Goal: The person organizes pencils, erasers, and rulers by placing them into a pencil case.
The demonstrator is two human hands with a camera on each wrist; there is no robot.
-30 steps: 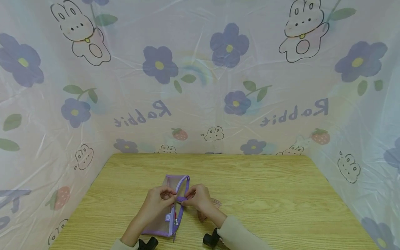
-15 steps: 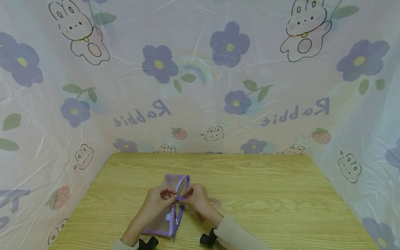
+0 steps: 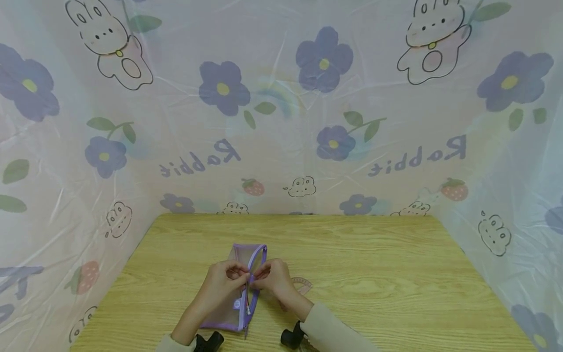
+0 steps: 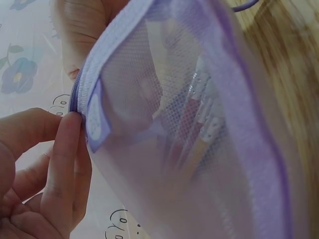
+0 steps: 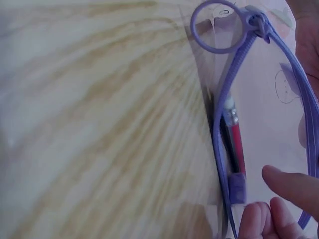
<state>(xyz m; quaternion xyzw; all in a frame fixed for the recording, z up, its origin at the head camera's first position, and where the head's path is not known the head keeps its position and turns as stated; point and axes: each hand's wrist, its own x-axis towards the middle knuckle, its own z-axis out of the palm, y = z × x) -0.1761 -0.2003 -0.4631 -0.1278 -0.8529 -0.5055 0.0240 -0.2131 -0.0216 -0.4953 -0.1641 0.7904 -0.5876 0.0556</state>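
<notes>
A purple-edged mesh pencil case (image 3: 222, 318) lies on the table with its zip opening gaping toward the right. My left hand (image 3: 222, 281) pinches the light purple zip edge (image 4: 94, 64) between thumb and fingers. My right hand (image 3: 277, 281) meets it at the middle of the opening, fingers curled at the opposite edge; the exact grip is partly hidden. Inside the case, pencils (image 4: 192, 99) show through the mesh. At the opening a red pencil (image 5: 237, 144) and a small purple block (image 5: 238, 188) are visible. A round ring pull (image 5: 193, 27) hangs from the zip end.
A clear protractor (image 3: 302, 284) lies just right of my right hand, partly covered by it. Wood-grain table (image 3: 374, 274) extends around the case. Patterned cloth (image 3: 272, 122) encloses the back and sides. Black wrist mounts (image 3: 292, 336) sit below the sleeves.
My right hand has shifted slightly left, bringing its fingertips closer to my left hand, and the gap at the case's middle has narrowed. More of the protractor shows. My left hand stays in place.
</notes>
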